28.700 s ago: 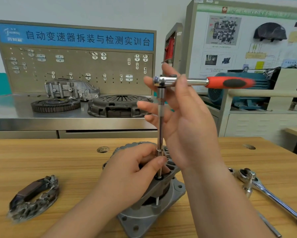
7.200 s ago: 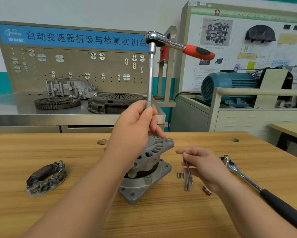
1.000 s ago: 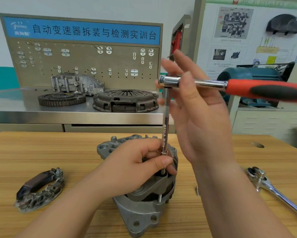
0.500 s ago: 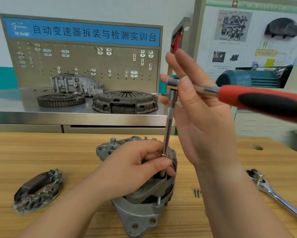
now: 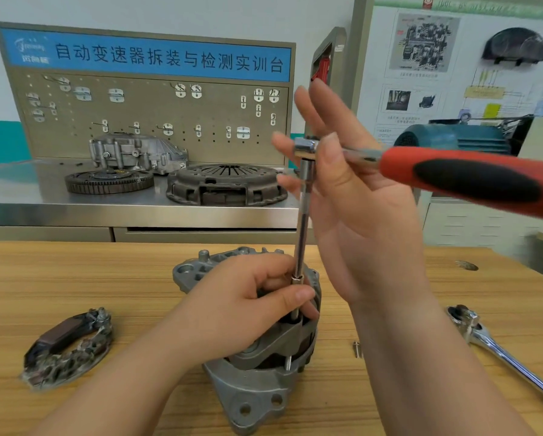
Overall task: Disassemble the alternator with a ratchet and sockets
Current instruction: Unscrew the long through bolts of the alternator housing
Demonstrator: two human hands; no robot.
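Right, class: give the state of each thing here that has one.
alternator: upright, housing halves parted.
extension bar: upright, down on alternator.
red-handled ratchet: level atop extension bar.
left hand: pinches extension bar's lower end.
right hand: thumb across ratchet head, fingers straight.
second ratchet: lying idle on table.
rectifier: off, lying on table.

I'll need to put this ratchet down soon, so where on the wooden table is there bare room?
Bare wood: far left of the table, behind the rectifier and left of the alternator; also far right, behind the chrome ratchet. Crowded: right of the alternator, where a loose bolt lies beside your right forearm.
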